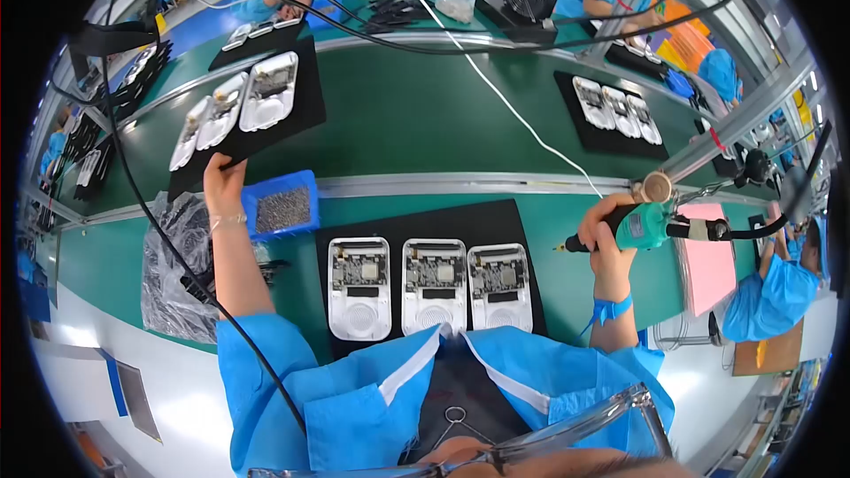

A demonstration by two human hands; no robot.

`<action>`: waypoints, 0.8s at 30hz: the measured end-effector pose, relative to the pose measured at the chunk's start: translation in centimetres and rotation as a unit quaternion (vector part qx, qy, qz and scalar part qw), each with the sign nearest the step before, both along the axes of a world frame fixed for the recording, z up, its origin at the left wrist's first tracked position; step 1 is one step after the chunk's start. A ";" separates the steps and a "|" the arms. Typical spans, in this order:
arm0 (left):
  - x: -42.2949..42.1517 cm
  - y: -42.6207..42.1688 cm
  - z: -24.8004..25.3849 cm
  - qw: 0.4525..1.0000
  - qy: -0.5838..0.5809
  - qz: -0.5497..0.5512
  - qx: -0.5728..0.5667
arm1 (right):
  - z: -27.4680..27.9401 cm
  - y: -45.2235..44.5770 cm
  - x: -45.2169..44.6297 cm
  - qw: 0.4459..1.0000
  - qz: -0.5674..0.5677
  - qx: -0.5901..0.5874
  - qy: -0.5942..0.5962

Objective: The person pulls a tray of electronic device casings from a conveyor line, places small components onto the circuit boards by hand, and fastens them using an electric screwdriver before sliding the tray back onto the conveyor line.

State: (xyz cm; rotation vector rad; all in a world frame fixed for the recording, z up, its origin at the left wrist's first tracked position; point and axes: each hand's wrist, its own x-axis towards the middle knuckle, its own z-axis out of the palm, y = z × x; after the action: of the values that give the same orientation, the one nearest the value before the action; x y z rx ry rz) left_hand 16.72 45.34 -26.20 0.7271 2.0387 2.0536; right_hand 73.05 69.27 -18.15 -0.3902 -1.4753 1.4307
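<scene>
My left hand [227,184] reaches forward and pinches the near edge of a black mat [305,93], which bears three white plastic housings with circuit boards [268,93]. Just right of that wrist sits a blue bin [257,228] full of small screws [285,209]. My right hand [606,235] is wrapped round a green and black electric screwdriver [642,227], its tip pointing left, above the bench and off any housing. Before my chest another black mat [425,223] carries three more open white housings [435,287], with boards and round speaker grilles showing.
Clear plastic bags [177,279] lie at the left. A metal rail [443,184] divides my bench from the green belt [398,115]. A third black mat [611,149] with housings lies far right. Pink sheets [708,257] and a co-worker [775,296] are at right. Cables [133,177] hang across the view.
</scene>
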 end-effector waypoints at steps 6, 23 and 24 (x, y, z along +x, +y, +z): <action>19.0 -3.7 7.3 0.995 -0.055 -0.006 0.079 | 0.2 0.1 1.1 1.000 -0.003 0.020 -0.007; 43.6 -7.7 -0.6 0.677 -0.697 -0.232 0.036 | -0.8 -0.6 1.6 0.997 -0.012 -0.040 -0.064; 44.5 -8.1 -0.9 0.721 -0.667 -0.189 0.009 | -0.9 -0.6 1.5 0.997 -0.007 -0.039 -0.065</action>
State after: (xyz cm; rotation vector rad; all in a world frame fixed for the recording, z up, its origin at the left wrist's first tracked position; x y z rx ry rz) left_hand 61.17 37.26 -27.12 -0.3503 0.8818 1.4784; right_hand 74.51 68.70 -19.02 -0.5505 -1.5206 1.4775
